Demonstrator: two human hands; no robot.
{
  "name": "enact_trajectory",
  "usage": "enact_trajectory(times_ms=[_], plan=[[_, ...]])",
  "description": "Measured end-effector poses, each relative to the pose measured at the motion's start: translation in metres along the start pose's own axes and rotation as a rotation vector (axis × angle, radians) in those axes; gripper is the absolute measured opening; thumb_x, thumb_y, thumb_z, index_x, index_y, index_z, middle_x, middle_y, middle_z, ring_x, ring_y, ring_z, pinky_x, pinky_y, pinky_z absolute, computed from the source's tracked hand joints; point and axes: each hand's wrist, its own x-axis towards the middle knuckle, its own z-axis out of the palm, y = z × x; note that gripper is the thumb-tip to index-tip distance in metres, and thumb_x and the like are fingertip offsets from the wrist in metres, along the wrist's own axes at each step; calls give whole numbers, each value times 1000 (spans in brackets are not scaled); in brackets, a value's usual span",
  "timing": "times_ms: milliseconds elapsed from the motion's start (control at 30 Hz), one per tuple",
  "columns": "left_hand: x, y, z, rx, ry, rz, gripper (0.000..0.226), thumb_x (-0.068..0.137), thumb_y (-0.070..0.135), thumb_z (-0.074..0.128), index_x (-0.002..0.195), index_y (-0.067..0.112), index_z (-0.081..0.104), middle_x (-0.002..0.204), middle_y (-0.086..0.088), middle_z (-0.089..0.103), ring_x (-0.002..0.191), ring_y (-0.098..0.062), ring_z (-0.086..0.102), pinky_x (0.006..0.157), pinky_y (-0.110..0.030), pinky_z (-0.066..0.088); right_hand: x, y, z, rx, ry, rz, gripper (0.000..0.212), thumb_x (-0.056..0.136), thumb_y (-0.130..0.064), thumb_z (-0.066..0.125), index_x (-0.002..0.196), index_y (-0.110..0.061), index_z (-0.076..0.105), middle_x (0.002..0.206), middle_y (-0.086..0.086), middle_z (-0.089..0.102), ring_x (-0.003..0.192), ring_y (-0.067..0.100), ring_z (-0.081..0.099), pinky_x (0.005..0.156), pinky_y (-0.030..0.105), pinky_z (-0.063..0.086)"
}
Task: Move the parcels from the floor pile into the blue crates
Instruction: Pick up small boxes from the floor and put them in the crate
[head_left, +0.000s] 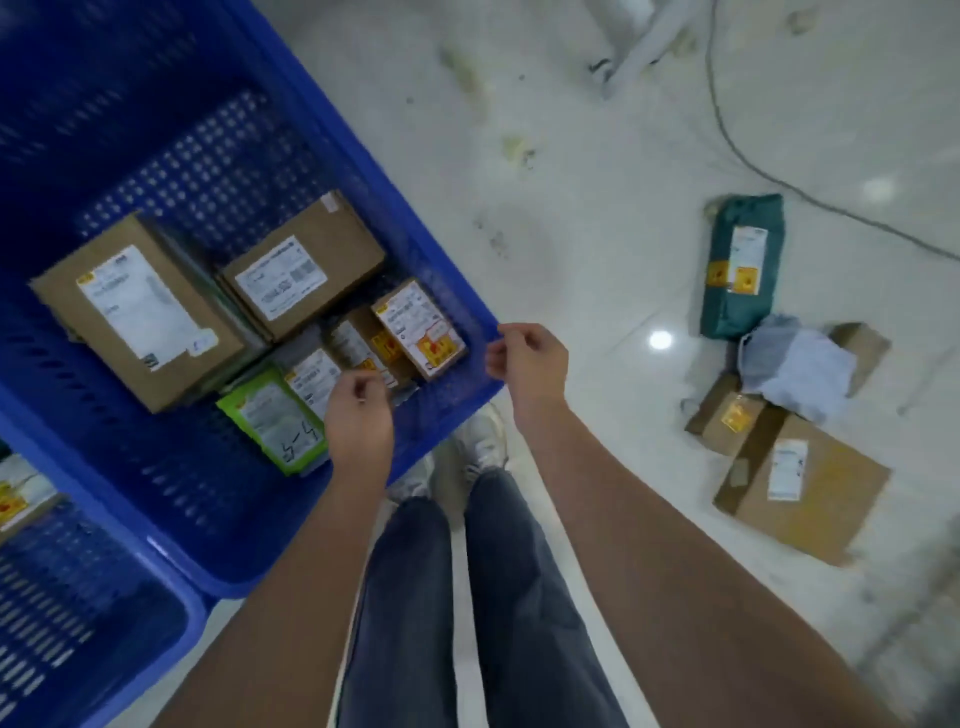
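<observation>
Hovering empty with loosely curled fingers, the left hand (358, 415) and right hand (527, 364) are seen mid-frame over the blue crate (447, 291), while parcels (779, 395) are left at right.

We see pale glossy floor (597, 260), scuffed. Big blue crate (291, 519) stands on it at left, second blue crate (104, 649) beside it at lower left. At right, parcel pile: green bag (740, 265), grey bag (795, 364), two cardboard boxes (810, 493). Dark cable (727, 140) trails above the pile.
</observation>
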Motion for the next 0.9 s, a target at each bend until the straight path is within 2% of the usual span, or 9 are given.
enact_trajectory(times_ms=[67,200,233,400,467,567,667,800,900], plan=[[-20,14,2,-13,65,124,14,95,14,44,94,14,58,93,-12,64,86,-25,59,77,-39,50,1,-5,-35,142,77,109,14,91,1,46,86,-4,58,61,9,56,46,14,51,43,19,46],[-57,51,43,102,121,408,17,93,12,45,96,5,60,89,-8,60,78,-21,52,67,-25,35,11,7,-122,43,62,196,9,91,-5,51,90,-5,60,66,9,59,54,18,54,50,23,48],[-64,56,60,152,75,500,16,93,10,47,95,3,61,86,-7,59,77,-20,51,67,-21,33,16,13,-143,12,51,201,9,91,-6,51,89,-5,60,66,8,59,54,17,55,51,22,48],[-94,44,150,586,-255,772,11,92,13,51,89,8,60,73,-4,59,67,-22,51,62,-31,39,36,62,-245,-9,97,283,11,92,-5,49,90,-5,60,65,6,59,54,14,55,48,19,47],[-102,29,182,664,-315,699,12,92,14,50,85,11,58,74,-5,59,67,-25,52,61,-33,40,41,89,-281,30,134,359,13,91,-4,50,82,-5,58,63,9,57,54,19,54,48,22,49],[-117,10,233,654,-417,350,21,94,12,45,75,14,53,76,-12,59,75,-30,57,66,-38,48,49,126,-329,2,120,467,17,90,-2,48,76,-2,57,71,17,59,65,27,57,71,37,54],[-139,-8,280,911,-605,111,17,93,10,45,80,8,56,72,-11,59,67,-26,56,64,-32,45,58,148,-373,115,135,540,16,91,-3,48,76,-4,55,70,17,58,56,23,54,61,33,49],[-166,-28,328,1308,-770,8,17,95,15,45,97,3,57,81,-14,60,73,-26,57,71,-31,47,77,159,-426,207,110,585,13,92,-5,49,80,-4,53,74,16,59,56,21,53,55,28,47],[-183,-28,365,1321,-728,7,16,94,14,45,93,2,56,86,-18,61,78,-29,60,81,-38,51,97,159,-458,240,123,564,9,92,-6,48,86,-2,53,76,15,59,59,21,53,57,27,47]])
